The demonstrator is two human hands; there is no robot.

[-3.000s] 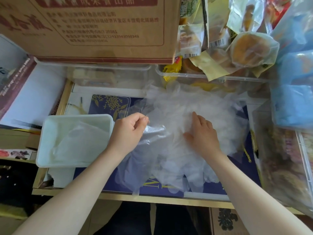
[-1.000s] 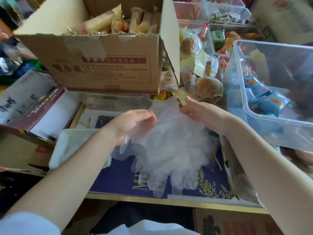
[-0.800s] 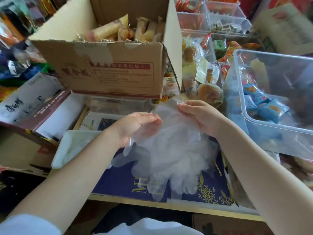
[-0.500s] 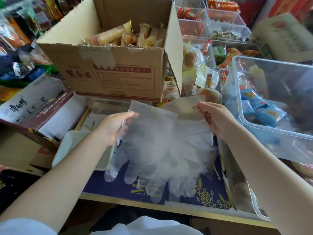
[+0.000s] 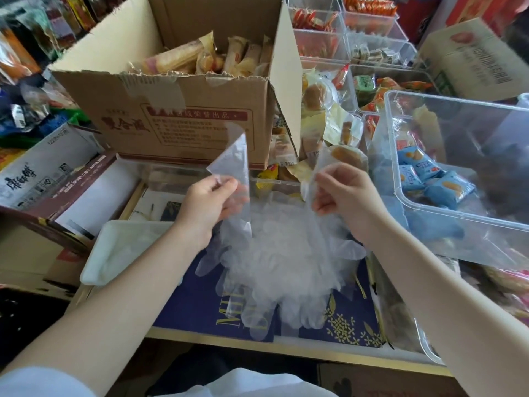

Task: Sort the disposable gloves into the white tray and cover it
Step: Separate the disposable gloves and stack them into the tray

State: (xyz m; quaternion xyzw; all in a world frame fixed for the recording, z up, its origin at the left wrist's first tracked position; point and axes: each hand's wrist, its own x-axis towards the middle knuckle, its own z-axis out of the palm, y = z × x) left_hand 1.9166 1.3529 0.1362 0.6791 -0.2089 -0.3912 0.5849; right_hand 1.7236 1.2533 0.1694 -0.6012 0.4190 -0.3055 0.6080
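The gloves [image 5: 286,253] are a loose heap of thin clear film in the middle of the bench [image 5: 200,308], cuffs lifted toward twelve o'clock and fingers trailing toward six. The left hand [image 5: 209,204] pinches one cuff corner between thumb and fingers; the right hand [image 5: 340,193] pinches another at three o'clock of it, the two held apart. I judge the film nearly weightless, limp, slippery and prone to cling, so sheets will drag neighbours along. The cuff edge looks the best place to grip, since the finger ends would only flop. The white tray [image 5: 94,265] sits at nine o'clock of the heap, just beside it, holding what seem to be a few gloves; no lid can be made out.
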